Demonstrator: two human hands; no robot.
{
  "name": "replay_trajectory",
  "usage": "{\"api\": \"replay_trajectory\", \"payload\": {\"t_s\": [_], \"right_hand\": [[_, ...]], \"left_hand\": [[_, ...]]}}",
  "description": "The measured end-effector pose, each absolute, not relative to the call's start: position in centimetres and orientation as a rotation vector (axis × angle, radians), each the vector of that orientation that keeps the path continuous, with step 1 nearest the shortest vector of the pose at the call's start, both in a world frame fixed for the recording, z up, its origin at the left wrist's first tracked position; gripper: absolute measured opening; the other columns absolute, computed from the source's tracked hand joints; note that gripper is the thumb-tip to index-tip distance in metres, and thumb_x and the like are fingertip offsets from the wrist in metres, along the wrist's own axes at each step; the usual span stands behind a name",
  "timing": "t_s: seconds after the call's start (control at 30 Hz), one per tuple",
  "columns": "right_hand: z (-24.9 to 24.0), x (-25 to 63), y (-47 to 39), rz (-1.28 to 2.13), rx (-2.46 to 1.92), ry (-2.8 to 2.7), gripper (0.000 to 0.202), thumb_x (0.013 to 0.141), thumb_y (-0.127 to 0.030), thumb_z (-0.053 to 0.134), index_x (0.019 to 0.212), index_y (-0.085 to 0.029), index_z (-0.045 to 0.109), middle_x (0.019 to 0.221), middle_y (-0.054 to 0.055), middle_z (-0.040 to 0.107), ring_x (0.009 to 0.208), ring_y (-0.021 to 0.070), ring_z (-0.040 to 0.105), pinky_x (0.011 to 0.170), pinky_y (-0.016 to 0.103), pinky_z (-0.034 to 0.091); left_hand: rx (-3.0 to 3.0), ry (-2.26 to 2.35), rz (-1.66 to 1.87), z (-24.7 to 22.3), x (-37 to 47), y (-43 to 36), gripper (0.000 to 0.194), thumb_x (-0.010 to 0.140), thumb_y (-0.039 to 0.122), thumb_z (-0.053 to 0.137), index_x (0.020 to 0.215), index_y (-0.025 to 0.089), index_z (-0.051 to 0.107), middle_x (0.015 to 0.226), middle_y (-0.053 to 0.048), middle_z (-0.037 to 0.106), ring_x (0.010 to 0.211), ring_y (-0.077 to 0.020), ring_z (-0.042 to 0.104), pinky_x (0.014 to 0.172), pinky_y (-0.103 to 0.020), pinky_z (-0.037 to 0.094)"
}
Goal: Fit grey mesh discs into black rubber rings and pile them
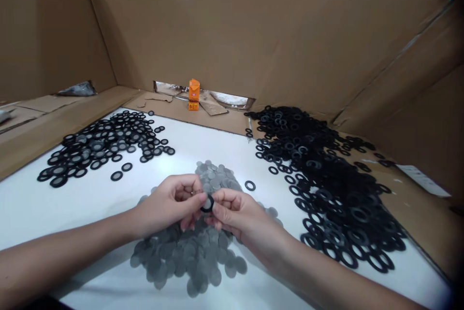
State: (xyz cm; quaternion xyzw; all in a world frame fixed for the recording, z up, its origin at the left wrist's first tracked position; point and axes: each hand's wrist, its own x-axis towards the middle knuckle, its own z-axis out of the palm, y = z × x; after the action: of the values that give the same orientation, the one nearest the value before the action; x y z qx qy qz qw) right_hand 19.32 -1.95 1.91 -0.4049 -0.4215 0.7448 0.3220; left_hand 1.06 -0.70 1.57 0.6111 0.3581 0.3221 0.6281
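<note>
Above a heap of thin grey discs (197,257), both my hands meet at one black ring washer (207,204) with a grey disc across its hole. My left hand (172,201) pinches its left edge between thumb and fingers. On the other edge, the thumb and fingers of my right hand (241,211) are closed. How far the disc is seated in the ring cannot be made out. A single black ring (250,186) lies on the white board, just beyond my right hand. Part of the disc heap is hidden under my hands.
To the right spreads a large pile of black rings (337,204). At the left lie many rings with grey centres (105,143). A small orange box (194,91) stands at the back on cardboard. Tall cardboard walls (232,25) enclose the white board (188,138).
</note>
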Motion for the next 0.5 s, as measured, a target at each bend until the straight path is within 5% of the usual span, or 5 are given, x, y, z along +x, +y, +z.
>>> {"api": "replay_trajectory", "payload": {"t_s": [0.3, 0.5], "right_hand": [[2.7, 19.6, -1.2, 1.809, -1.225, -1.246, 0.034, 0.075, -0.042, 0.070, 0.099, -0.018, 0.066, 0.080, 0.003, 0.065, 0.058, 0.0098, 0.056, 0.065, 0.027, 0.045], [2.9, 19.6, -1.4, 1.760, -1.282, -1.277, 0.024, 0.078, -0.035, 0.067, 0.094, -0.018, 0.068, 0.077, 0.003, 0.065, 0.057, 0.0099, 0.053, 0.061, 0.026, 0.043]], "left_hand": [[1.908, 1.398, 0.721, 4.1, -4.6, 6.0, 0.027, 0.082, 0.042, 0.051, 0.074, 0.017, 0.057, 0.064, -0.001, 0.061, 0.053, -0.0130, 0.049, 0.048, -0.022, 0.034], [1.952, 2.006, 0.165, 4.4, -13.0, 10.0, 0.036, 0.064, 0.049, 0.066, 0.050, 0.018, 0.055, 0.049, -0.002, 0.053, 0.047, -0.0153, 0.044, 0.049, -0.026, 0.024]]}}
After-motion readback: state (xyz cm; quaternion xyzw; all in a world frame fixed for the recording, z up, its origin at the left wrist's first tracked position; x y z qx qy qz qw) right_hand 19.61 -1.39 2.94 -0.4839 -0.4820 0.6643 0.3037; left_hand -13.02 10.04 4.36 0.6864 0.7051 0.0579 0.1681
